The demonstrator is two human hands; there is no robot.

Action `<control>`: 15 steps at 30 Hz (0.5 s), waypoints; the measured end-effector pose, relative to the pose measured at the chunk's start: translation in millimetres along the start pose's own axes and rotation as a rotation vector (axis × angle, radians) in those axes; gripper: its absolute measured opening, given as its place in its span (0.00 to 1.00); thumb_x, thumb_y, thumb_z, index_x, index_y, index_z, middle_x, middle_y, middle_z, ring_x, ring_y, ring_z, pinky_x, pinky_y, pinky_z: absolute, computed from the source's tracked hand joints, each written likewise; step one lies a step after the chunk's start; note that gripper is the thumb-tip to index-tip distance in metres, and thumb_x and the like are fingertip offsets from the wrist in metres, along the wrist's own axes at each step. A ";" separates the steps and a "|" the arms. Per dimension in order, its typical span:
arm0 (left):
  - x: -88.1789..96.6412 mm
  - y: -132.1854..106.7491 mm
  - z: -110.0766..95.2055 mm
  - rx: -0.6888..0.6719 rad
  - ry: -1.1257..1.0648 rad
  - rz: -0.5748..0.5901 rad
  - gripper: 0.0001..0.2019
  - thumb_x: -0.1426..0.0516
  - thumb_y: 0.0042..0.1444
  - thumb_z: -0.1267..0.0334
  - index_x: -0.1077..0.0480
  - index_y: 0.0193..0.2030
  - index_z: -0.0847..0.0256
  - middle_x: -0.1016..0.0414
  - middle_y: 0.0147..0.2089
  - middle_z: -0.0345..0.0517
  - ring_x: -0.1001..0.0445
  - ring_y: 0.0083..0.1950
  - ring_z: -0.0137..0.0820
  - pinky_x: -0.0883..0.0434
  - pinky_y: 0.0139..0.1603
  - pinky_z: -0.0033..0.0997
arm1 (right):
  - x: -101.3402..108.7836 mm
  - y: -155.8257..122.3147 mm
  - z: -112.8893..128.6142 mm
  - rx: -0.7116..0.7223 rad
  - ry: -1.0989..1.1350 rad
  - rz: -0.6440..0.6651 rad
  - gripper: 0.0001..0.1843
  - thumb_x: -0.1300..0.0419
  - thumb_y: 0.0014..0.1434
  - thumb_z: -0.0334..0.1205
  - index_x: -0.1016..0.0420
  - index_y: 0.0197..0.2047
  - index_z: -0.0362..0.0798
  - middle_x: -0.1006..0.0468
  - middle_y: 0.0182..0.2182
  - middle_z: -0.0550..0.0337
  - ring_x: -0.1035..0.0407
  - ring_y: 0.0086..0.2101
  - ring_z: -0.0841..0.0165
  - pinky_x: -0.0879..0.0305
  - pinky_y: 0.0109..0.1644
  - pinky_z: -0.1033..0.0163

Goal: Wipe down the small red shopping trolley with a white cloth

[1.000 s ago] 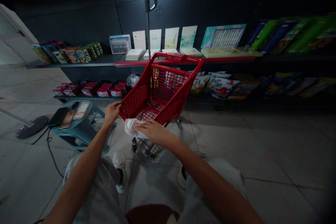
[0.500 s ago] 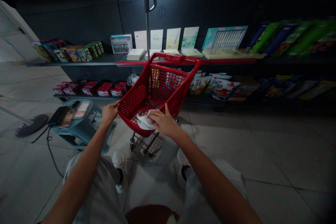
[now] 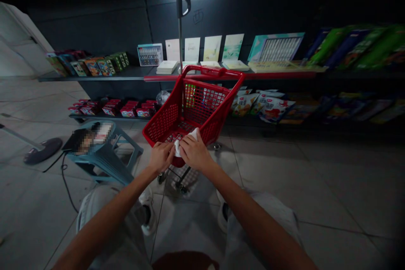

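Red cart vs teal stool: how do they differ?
The cart is red open-mesh plastic on small castors; the stool is teal plastic with solid legs. The cart has a white cloth at its near end, under the left hand and right hand; the stool carries a blurred item, no hands on it. Both stand on the tiled floor.

Both hands (image 3: 179,155) close together, palms down, arms reaching forward

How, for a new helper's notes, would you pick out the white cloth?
Facing the dark shelves stands a small red mesh shopping cart. At its near rim, between the left hand and right hand, is the white cloth, the only white thing in the cart.
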State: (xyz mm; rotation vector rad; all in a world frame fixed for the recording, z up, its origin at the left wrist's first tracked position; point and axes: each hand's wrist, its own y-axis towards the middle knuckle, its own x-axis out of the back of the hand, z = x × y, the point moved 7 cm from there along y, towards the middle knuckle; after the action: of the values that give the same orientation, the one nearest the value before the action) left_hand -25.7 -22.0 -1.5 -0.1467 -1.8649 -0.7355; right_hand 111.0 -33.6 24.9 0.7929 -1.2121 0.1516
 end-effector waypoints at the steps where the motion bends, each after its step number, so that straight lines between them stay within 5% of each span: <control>1: -4.5 -1.3 -3.3 -0.011 0.029 0.018 0.19 0.55 0.75 0.59 0.27 0.37 0.58 0.20 0.37 0.47 0.24 0.39 0.35 0.33 0.51 0.41 | -1.6 0.4 2.2 0.013 -0.017 0.000 0.13 0.49 0.73 0.39 0.23 0.45 0.48 0.21 0.43 0.52 0.30 0.50 0.58 0.70 0.78 0.31; 10: -4.3 -6.5 1.5 -0.123 -0.041 -0.058 0.23 0.61 0.75 0.60 0.35 0.29 0.58 0.27 0.30 0.45 0.32 0.36 0.34 0.40 0.60 0.48 | 4.1 -0.3 -5.5 0.208 0.033 0.062 0.16 0.50 0.75 0.40 0.21 0.48 0.47 0.19 0.44 0.55 0.28 0.49 0.62 0.63 0.79 0.37; 15: -5.8 -12.0 7.7 -0.136 -0.147 -0.102 0.24 0.62 0.75 0.59 0.38 0.27 0.57 0.29 0.28 0.43 0.34 0.35 0.34 0.39 0.58 0.48 | 13.2 -4.4 -35.4 0.133 0.120 0.013 0.15 0.47 0.74 0.41 0.22 0.54 0.50 0.19 0.53 0.54 0.28 0.58 0.62 0.61 0.79 0.38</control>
State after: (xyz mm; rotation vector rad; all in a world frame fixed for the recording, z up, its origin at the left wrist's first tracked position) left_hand -34.6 -26.0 -13.4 -0.1983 -1.9728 -0.9448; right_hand 145.7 -18.8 30.0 0.8792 -1.1020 0.2894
